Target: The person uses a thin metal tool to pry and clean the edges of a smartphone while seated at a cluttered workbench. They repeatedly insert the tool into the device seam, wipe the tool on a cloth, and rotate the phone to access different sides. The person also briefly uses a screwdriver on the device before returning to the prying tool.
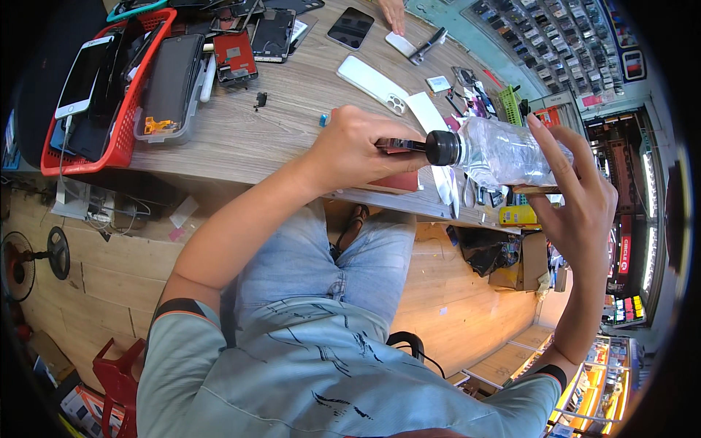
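Observation:
My left hand [354, 150], in the middle of the view, is closed on a thin dark object [400, 144], perhaps a phone. My right hand [569, 190] grips a clear plastic bottle [504, 153] on its side, its black cap [440, 148] pointing left at the dark object. Whether cap and object touch, I cannot tell. A reddish-brown flat item [400, 182] lies below my left hand at the table's front edge. Just beyond my hands are a white phone [365, 77] and a white strip [423, 109]. Small tools and parts [467, 95] lie to the right.
A red basket [124, 124] of phones and a clear tub [164, 120] of phone parts occupy the table's [285, 109] left. A co-worker's hand [394, 18] is at the far side by a white phone [398, 44]. A fan [22, 263] and red stool [109, 372] stand lower left.

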`<control>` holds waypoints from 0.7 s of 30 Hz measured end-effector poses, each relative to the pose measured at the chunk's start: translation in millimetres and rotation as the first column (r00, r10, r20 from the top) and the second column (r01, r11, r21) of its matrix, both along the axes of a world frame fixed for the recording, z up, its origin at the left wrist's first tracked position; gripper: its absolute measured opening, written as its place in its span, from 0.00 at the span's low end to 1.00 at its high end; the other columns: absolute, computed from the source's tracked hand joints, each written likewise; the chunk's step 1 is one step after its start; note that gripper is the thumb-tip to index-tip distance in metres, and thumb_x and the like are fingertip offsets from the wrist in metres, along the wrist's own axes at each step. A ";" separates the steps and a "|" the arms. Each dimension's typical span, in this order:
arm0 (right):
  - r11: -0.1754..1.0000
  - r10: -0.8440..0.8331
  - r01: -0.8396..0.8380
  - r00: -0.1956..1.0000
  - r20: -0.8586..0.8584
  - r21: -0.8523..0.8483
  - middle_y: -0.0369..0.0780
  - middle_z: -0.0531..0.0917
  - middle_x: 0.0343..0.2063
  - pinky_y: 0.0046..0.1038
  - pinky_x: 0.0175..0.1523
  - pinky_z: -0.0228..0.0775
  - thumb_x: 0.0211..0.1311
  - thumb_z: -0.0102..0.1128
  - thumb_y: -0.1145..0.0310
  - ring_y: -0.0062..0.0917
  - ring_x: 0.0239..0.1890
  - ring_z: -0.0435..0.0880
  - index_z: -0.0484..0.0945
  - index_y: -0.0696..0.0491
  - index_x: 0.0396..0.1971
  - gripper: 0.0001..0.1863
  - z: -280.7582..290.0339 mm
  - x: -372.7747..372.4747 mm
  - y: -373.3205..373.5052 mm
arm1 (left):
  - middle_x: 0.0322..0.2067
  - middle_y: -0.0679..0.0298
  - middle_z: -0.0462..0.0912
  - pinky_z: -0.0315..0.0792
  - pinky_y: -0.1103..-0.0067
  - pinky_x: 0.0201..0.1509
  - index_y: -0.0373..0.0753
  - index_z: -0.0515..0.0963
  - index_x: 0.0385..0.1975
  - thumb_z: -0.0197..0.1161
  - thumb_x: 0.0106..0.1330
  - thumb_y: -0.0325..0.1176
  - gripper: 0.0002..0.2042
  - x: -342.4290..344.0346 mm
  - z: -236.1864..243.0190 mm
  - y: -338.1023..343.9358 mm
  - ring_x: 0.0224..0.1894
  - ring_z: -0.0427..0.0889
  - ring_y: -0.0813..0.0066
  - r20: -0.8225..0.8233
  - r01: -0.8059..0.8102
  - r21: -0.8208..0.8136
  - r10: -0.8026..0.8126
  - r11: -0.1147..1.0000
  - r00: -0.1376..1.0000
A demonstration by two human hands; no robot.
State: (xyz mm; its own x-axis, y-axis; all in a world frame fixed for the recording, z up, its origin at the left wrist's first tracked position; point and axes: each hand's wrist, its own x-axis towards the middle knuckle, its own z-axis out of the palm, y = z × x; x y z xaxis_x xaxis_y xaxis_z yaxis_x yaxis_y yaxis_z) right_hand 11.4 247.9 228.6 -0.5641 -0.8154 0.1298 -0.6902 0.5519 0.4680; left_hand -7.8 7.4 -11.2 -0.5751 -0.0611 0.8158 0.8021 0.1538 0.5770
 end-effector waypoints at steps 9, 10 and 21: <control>0.997 0.076 -0.078 0.994 -0.075 -0.024 0.36 0.83 0.50 0.32 0.33 0.76 0.41 0.75 0.75 0.28 0.31 0.83 0.78 0.37 0.70 0.48 -3.4 -3.4 2.6 | 0.29 0.56 0.91 0.81 0.77 0.32 0.38 0.92 0.36 0.82 0.58 0.35 0.10 0.8 4.7 -0.3 0.26 0.90 0.66 0.011 0.013 -0.023 -0.012 1.000 1.000; 0.996 0.079 -0.082 0.994 -0.078 -0.033 0.37 0.83 0.50 0.32 0.33 0.76 0.41 0.75 0.75 0.28 0.31 0.83 0.78 0.37 0.70 0.48 -3.7 -4.1 3.6 | 0.29 0.56 0.91 0.81 0.77 0.32 0.38 0.92 0.36 0.82 0.58 0.34 0.10 -0.3 3.5 0.2 0.26 0.90 0.66 0.001 0.008 -0.022 -0.008 1.000 1.000; 0.992 0.064 -0.069 0.997 -0.040 -0.109 0.40 0.83 0.51 0.34 0.34 0.76 0.46 0.78 0.71 0.32 0.33 0.85 0.79 0.41 0.69 0.43 -9.3 -10.8 11.9 | 0.37 0.54 0.93 0.86 0.76 0.41 0.35 0.91 0.39 0.81 0.55 0.26 0.12 0.1 1.9 -3.3 0.36 0.94 0.64 0.020 0.050 -0.081 -0.048 0.995 0.999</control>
